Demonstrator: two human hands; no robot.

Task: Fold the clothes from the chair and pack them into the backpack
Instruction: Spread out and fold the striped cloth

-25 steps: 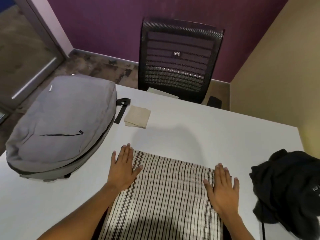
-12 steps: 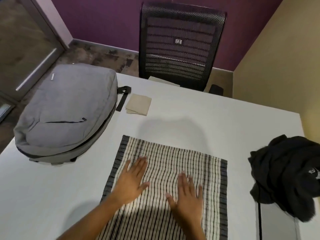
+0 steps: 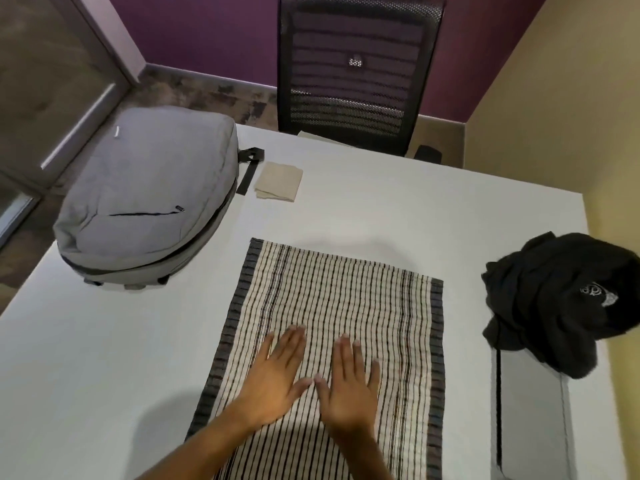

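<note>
1. On the white desk (image 3: pixel 381 209), near edge, centre: a striped cloth (image 3: pixel 346 299) lies spread flat, cream with dark lines and grey bands down its left and right edges.
2. Left hand (image 3: pixel 277 379) rests palm-down on the near part of the cloth, fingers (image 3: pixel 294 341) stretched out flat and slightly spread, gripping nothing.
3. Right hand (image 3: pixel 349 389) lies palm-down just beside the left, thumbs almost meeting; its fingers are likewise extended and hold nothing.
4. Grey backpack (image 3: pixel 149 202) lies on the far left of the desk, zip closed as far as visible, black strap (image 3: pixel 249 168) trailing from its far end.
5. A small folded beige cloth (image 3: pixel 278 181) sits just right of the strap.
6. A crumpled black garment (image 3: pixel 561 299) is heaped at the right edge of the desk, well apart from the striped cloth.
7. A black mesh chair (image 3: pixel 356 71) stands behind the far edge; a pale item on its seat is mostly hidden.
</note>
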